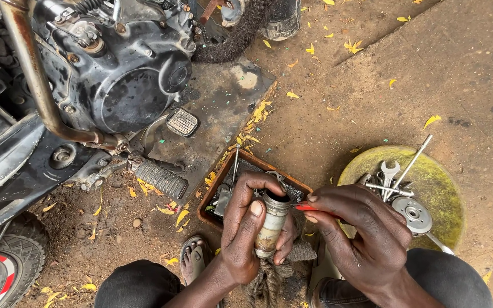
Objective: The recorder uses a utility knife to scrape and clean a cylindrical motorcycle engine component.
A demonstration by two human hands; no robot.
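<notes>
My left hand (245, 228) grips a short grimy metal cylinder (272, 223), upright, with its open top facing me. My right hand (354, 229) pinches a thin red-handled tool (305, 207) whose tip reaches the cylinder's rim. Both hands hover over a small wooden tray (223, 171) holding dark metal parts. A frayed rope or rag (266, 279) lies under the cylinder between my knees.
A motorcycle engine (126, 74) with exhaust pipe, brake pedal and footpeg (158, 177) fills the upper left; a tyre (7, 256) sits at the lower left. At right, a yellow round lid (440, 182) holds wrenches, a T-bar and a sprocket-like disc. My sandalled foot (192, 256) rests on leaf-strewn dirt.
</notes>
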